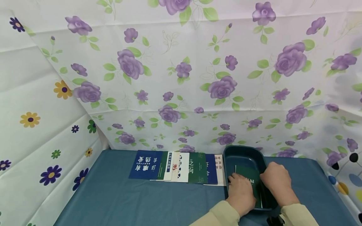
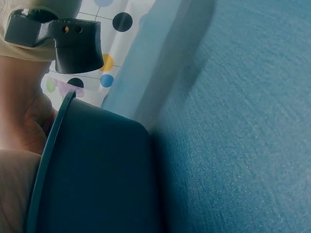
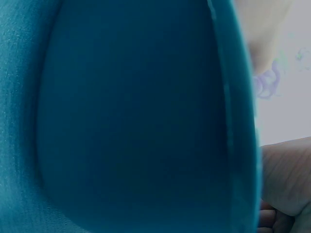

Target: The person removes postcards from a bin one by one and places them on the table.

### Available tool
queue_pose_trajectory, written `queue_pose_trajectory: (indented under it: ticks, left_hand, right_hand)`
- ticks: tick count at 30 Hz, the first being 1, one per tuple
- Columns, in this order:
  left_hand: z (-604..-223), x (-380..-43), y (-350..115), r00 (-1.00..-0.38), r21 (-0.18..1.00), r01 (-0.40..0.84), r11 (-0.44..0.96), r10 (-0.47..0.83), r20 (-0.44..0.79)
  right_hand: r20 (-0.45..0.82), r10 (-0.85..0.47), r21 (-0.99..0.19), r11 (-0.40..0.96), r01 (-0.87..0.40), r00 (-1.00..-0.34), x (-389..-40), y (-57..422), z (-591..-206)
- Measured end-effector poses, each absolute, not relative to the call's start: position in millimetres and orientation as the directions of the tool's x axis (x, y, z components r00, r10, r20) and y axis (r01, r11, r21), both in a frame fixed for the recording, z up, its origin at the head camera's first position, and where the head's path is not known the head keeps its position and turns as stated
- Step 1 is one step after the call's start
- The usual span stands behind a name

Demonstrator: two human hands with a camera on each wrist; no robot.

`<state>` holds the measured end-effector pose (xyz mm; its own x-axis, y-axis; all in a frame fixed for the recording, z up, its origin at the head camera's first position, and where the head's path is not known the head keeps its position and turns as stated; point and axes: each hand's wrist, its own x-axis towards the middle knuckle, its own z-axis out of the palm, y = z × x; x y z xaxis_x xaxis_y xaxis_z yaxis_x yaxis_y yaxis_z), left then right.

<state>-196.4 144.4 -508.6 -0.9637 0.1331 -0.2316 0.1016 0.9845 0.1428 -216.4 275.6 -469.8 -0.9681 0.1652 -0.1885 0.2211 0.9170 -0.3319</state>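
A deep teal tray (image 1: 245, 151) stands on the table, with a green card with white lettering (image 1: 244, 172) inside it. My left hand (image 1: 241, 193) reaches over the tray's near left part, its fingers curled at the card's left edge. From the right rim, my right hand (image 1: 277, 182) reaches in and grips the card's right side; its fingertips are hidden. In the left wrist view the tray's outer wall (image 2: 102, 165) fills the lower left. The right wrist view is mostly taken up by the tray wall (image 3: 136, 116).
Left of the tray lies an overlapping row of cards, among them a blue card (image 1: 144, 164), a dark green card (image 1: 197, 168) and a pale card with red print (image 1: 220, 166). A flowered sheet (image 1: 181, 94) hangs behind the blue-covered table (image 1: 127, 201).
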Motion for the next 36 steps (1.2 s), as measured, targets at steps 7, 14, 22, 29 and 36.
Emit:
queue_pose_trajectory:
  ticks: [7,14,22,29,36]
  left_hand:
    - [-510.4,-194.4,146.1,-0.984,0.165,0.076,0.983,0.101,-0.144]
    - [-506.8,-192.2,145.2,-0.988,0.162,0.102,0.981,0.119,-0.100]
    - [-499.1,-189.9,134.9,-0.983,0.219,0.164,0.962,0.177,-0.041]
    - [-497.5,-186.8,124.1,-0.972,0.299,0.230,0.926,0.235,0.018]
    - [-493.3,-184.7,120.9,-0.967,0.307,0.255,0.917,0.251,0.053]
  right_hand:
    - [-0.171,0.173,-0.336,0.915,0.223,-0.970,-215.4,274.5,-470.2]
    - [-0.165,0.178,-0.339,0.913,0.225,-0.970,-214.4,274.3,-470.6]
    - [-0.145,0.179,-0.346,0.912,0.219,-0.973,-213.1,272.9,-470.2]
    - [-0.130,0.188,-0.343,0.913,0.222,-0.973,-212.8,272.5,-471.7]
    - [-0.132,0.191,-0.328,0.917,0.225,-0.973,-214.7,273.3,-472.2]
